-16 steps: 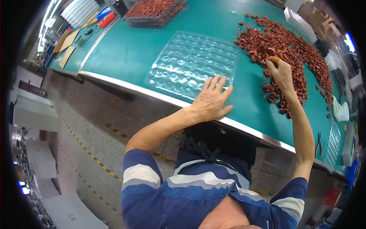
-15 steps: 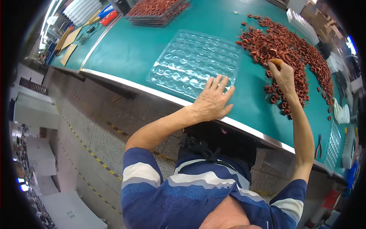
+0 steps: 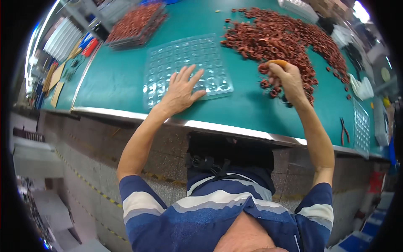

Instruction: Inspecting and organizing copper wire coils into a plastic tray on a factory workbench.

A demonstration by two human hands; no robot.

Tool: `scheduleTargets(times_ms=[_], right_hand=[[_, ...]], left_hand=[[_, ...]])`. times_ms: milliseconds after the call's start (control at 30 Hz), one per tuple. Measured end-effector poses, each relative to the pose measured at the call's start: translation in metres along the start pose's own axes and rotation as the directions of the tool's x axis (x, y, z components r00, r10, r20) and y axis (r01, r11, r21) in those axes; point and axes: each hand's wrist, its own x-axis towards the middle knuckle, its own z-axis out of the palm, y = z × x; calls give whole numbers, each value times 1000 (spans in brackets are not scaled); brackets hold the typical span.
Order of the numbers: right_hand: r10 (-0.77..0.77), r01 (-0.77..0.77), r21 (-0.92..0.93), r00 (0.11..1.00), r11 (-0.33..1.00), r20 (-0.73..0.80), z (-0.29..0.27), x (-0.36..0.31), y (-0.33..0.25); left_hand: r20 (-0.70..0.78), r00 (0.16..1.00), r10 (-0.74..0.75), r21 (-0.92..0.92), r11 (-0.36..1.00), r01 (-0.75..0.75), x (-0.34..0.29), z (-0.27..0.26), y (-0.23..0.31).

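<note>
A clear plastic tray (image 3: 210, 63) with rows of round pockets lies on the green table before me; its pockets look bare. My left hand (image 3: 183, 90) rests on the tray's near part, palm down, fingers spread and holding nothing. To the right spreads a big heap of small copper-red wire-wound rings (image 3: 268, 40). At the heap's near left edge my right hand (image 3: 286, 80) is closed, an orange cover on one finger. Its fingertips pinch a copper-red ring (image 3: 263, 68). Several loose rings with thin wire ends lie just below that hand.
Stacked trays full of red rings (image 3: 136, 25) stand at the back left. Pliers (image 3: 344, 131), another clear tray (image 3: 361, 128) and a white glove-like cloth (image 3: 362, 87) lie on the right. The table's metal front edge (image 3: 226, 129) runs between me and the work.
The whole view has turned, shifting the table things leftward. My left hand now lies farther onto the tray. My right hand has drawn back from the heap toward the tray, with a ring at its fingertips.
</note>
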Motion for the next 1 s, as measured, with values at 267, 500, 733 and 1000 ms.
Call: scheduleTargets(times_ms=[267,500,733,1000], right_hand=[[34,-28,150,999,988,-38,-31,-28,12],[60,-54,225,998,973,-21,2,-24,11],[-21,23,52,999,998,-45,-9,-44,-8],[-140,121,308,989,944,39,57,-68,-1]], left_hand=[[200,965,171,-197,972,-132,-27,-29,-15],[263,927,269,-301,935,-186,-43,-43,9],[244,933,266,-308,933,-185,-18,-34,45],[-283,918,279,-224,911,-346,-8,-18,93]])
